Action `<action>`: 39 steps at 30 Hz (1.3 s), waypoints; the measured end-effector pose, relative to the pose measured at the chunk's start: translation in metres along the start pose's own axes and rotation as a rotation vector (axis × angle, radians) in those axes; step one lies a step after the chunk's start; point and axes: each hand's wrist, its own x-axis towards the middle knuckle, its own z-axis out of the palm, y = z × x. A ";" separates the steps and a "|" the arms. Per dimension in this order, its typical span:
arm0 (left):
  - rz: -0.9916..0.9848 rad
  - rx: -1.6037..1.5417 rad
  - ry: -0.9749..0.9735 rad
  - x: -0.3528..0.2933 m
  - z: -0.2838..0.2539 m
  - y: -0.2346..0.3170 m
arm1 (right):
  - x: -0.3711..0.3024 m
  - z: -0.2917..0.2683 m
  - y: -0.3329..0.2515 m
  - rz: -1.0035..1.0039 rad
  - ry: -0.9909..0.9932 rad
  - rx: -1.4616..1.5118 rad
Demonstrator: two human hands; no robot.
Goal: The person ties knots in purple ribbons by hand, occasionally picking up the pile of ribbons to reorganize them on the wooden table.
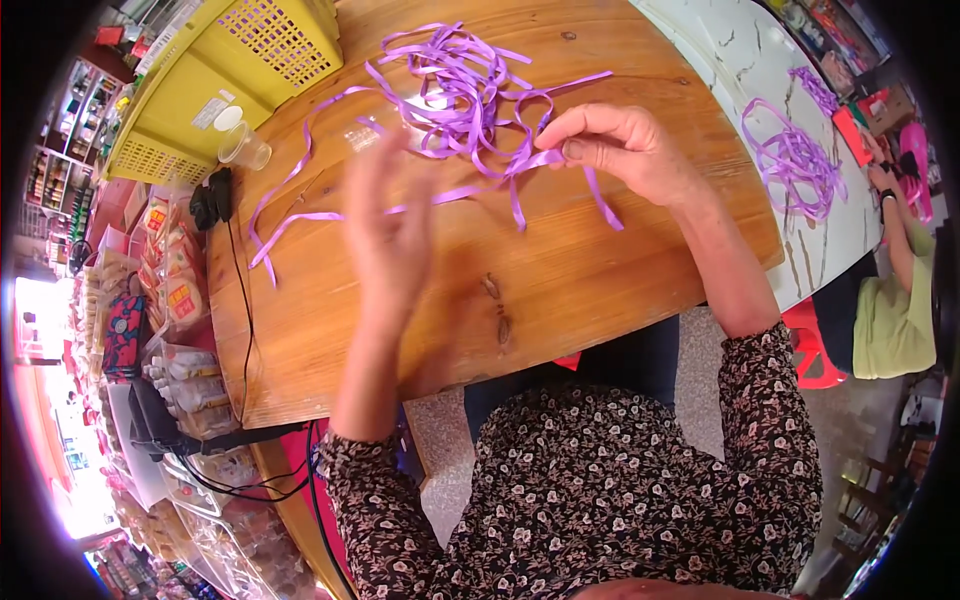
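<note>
Our right hand [628,150] pinches purple ribbon [546,158] beside the tangled heap [455,85] on the bench [600,280]; our left hand [387,230] (grip too blurred to tell) hovers nearby. We're probably untangling; next likely calls for gentle easing.

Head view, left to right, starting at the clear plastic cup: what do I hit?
Clear plastic cup → bare left hand, blurred → bare right hand → loose purple ribbon pile on the white marbled table → co-worker's yellow-green top.
</note>
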 end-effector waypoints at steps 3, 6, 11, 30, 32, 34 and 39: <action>-0.291 -0.659 -0.163 -0.008 0.056 0.016 | 0.002 0.003 -0.001 -0.025 0.021 0.010; -0.487 -0.686 -0.306 0.001 0.075 0.033 | -0.003 -0.001 -0.007 0.056 0.119 -0.074; -0.136 -0.125 -0.191 0.002 0.065 0.023 | -0.006 0.000 -0.004 0.083 0.163 -0.293; -0.497 -0.531 -0.288 -0.006 0.059 0.018 | -0.003 0.007 0.000 0.022 0.125 -0.103; -0.309 -0.389 -0.253 -0.004 0.057 0.013 | -0.003 0.003 0.001 0.029 0.167 -0.089; -0.396 -0.474 -0.232 -0.003 0.055 0.016 | -0.003 0.004 -0.001 0.033 0.175 -0.101; -0.606 -0.588 -0.238 0.002 0.043 0.029 | -0.006 0.007 -0.005 -0.002 0.071 -0.207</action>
